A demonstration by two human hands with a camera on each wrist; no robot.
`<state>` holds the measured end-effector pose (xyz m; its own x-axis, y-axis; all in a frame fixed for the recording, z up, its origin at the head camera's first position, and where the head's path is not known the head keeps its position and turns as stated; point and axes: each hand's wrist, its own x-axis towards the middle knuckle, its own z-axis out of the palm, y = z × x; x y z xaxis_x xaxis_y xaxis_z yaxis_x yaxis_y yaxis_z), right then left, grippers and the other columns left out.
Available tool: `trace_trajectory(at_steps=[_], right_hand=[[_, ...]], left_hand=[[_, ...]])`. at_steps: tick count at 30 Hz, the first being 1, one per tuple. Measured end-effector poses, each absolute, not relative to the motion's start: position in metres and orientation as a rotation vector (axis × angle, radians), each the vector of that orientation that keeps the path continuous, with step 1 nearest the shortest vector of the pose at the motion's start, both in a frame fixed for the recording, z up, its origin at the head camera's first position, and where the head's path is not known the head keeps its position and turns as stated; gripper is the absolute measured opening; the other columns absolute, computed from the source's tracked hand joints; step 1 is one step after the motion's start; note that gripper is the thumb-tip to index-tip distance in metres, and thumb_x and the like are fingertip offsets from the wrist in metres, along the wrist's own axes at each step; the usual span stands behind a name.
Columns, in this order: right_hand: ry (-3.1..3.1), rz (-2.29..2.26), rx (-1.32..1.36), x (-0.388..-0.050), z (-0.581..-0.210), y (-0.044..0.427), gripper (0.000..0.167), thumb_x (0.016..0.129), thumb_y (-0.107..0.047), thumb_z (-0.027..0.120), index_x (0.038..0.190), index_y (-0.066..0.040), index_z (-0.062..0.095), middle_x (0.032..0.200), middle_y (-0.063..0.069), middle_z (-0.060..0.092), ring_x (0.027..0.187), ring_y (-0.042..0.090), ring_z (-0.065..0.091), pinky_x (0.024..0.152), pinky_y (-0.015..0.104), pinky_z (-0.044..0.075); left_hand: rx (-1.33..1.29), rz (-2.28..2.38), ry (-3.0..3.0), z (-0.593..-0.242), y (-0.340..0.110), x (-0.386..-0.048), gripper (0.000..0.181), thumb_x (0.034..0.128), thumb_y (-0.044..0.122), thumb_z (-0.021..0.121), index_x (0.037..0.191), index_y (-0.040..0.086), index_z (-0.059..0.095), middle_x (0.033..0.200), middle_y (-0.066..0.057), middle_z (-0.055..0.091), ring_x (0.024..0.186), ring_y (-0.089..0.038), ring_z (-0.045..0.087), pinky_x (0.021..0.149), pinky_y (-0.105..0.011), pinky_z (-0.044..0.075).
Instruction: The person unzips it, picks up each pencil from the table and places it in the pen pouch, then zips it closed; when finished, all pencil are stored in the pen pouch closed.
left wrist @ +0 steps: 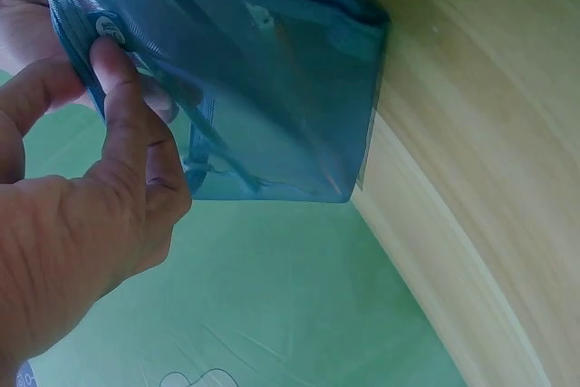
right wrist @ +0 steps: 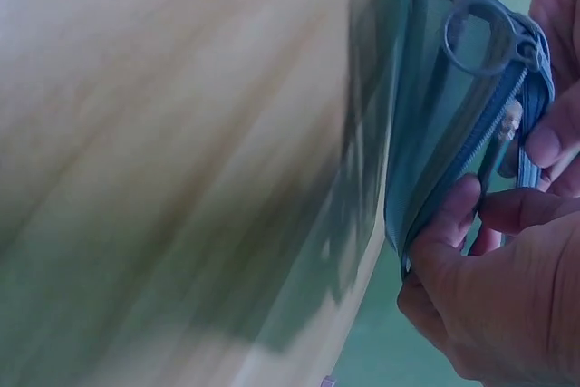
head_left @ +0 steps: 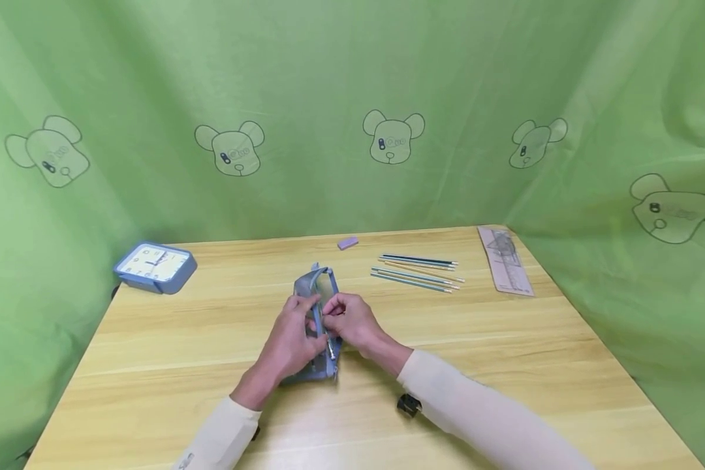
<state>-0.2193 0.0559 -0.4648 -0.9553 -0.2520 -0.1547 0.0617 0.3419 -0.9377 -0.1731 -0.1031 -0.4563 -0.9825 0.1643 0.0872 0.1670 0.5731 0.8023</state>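
A blue see-through mesh pencil case stands unzipped at the middle of the table. The left hand pinches one rim of its opening, thumb and fingers on the zip edge beside a small round label. At the mouth of the case, the right hand pinches a pencil. That pencil lies partly inside, its light end showing near the zip; its far end is hidden. A ring hangs at one end of the zip. Thin long shapes show dimly through the mesh in the left wrist view.
Several pencils lie in a loose row right of the case. A purple eraser is near the back edge. At the far right lies a ruler set in its package; a blue clock stands at the left. Green curtains border the table.
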Motion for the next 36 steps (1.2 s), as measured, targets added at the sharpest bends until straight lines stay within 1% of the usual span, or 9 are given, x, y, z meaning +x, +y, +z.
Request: trace_trajectory(at_steps=[5,8,14,19,22,26,29,30,36], right_hand=[[2.363,-1.623,-0.177,-0.216,-0.466,0.057,0.009,0.095,0.004,0.072,0.093,-0.003,0.067,0.087,0.007,0.066,0.075,0.015,0.063,0.074,0.036,0.062],[2.348,-1.629,-0.196,-0.215,-0.466,0.06,0.007,0.094,0.004,0.072,0.094,-0.002,0.068,0.088,0.007,0.067,0.076,0.014,0.064,0.076,0.037,0.063],[2.386,-1.538,-0.357,-0.216,-0.466,0.081,0.01,0.092,0.007,0.069,0.1,0.002,0.069,0.093,0.011,0.071,0.08,0.014,0.066,0.077,0.028,0.061],[2.616,-1.082,-0.592,-0.221,-0.472,0.112,0.019,0.089,0.006,0.076,0.105,-0.002,0.071,0.098,0.009,0.07,0.088,0.015,0.061,0.082,0.025,0.056],[2.73,-0.859,-0.603,-0.223,-0.476,0.131,0.025,0.086,0.003,0.079,0.109,-0.004,0.072,0.1,0.007,0.066,0.09,0.017,0.057,0.084,0.031,0.054],[2.833,-0.68,-0.536,-0.231,-0.475,0.158,0.034,0.089,0.0,0.078,0.122,-0.003,0.072,0.112,0.01,0.066,0.102,0.023,0.061,0.098,0.045,0.058],[2.912,-0.576,-0.51,-0.241,-0.475,0.179,0.036,0.092,-0.004,0.076,0.127,-0.003,0.07,0.121,0.014,0.066,0.113,0.031,0.064,0.107,0.053,0.057],[2.947,-0.559,-0.51,-0.245,-0.476,0.186,0.036,0.092,-0.003,0.076,0.127,-0.002,0.07,0.123,0.016,0.066,0.115,0.033,0.064,0.107,0.054,0.057],[3.219,-0.372,-0.57,-0.266,-0.491,0.219,0.024,0.095,0.004,0.07,0.118,0.001,0.072,0.115,0.022,0.066,0.105,0.041,0.065,0.089,0.055,0.06]], left_hand=[[-0.281,-1.406,-2.779,-0.456,-0.104,-0.174,0.081,0.0848,0.001,0.085,0.157,-0.005,0.049,0.137,-0.019,0.054,0.094,-0.016,0.061,0.068,-0.02,0.055],[-0.257,-1.417,-2.779,-0.455,-0.104,-0.175,0.082,0.0832,-0.002,0.084,0.157,-0.003,0.049,0.138,-0.018,0.054,0.094,-0.016,0.06,0.067,-0.019,0.055],[-0.247,-1.447,-2.776,-0.453,-0.106,-0.176,0.083,0.0831,-0.002,0.084,0.158,-0.002,0.048,0.139,-0.018,0.054,0.095,-0.016,0.06,0.066,-0.02,0.056],[-0.22,-1.476,-2.777,-0.452,-0.107,-0.176,0.083,0.0836,-0.003,0.083,0.159,0.0,0.048,0.137,-0.017,0.053,0.096,-0.017,0.059,0.066,-0.021,0.056],[-0.217,-1.477,-2.778,-0.452,-0.107,-0.176,0.083,0.0834,-0.002,0.083,0.158,0.0,0.049,0.135,-0.017,0.053,0.095,-0.017,0.059,0.065,-0.022,0.056],[-0.224,-1.472,-2.78,-0.452,-0.108,-0.176,0.082,0.0834,-0.002,0.083,0.158,-0.001,0.049,0.134,-0.017,0.053,0.093,-0.016,0.058,0.065,-0.022,0.056],[-0.225,-1.467,-2.783,-0.453,-0.108,-0.176,0.082,0.0838,-0.002,0.083,0.158,-0.001,0.048,0.133,-0.017,0.053,0.093,-0.016,0.057,0.066,-0.022,0.055],[-0.224,-1.464,-2.784,-0.453,-0.109,-0.176,0.082,0.0839,-0.002,0.083,0.158,-0.001,0.048,0.132,-0.017,0.053,0.093,-0.016,0.057,0.066,-0.022,0.055],[-0.226,-1.446,-2.791,-0.454,-0.109,-0.176,0.081,0.0835,-0.002,0.083,0.158,-0.001,0.049,0.131,-0.016,0.054,0.091,-0.015,0.057,0.067,-0.022,0.055]])
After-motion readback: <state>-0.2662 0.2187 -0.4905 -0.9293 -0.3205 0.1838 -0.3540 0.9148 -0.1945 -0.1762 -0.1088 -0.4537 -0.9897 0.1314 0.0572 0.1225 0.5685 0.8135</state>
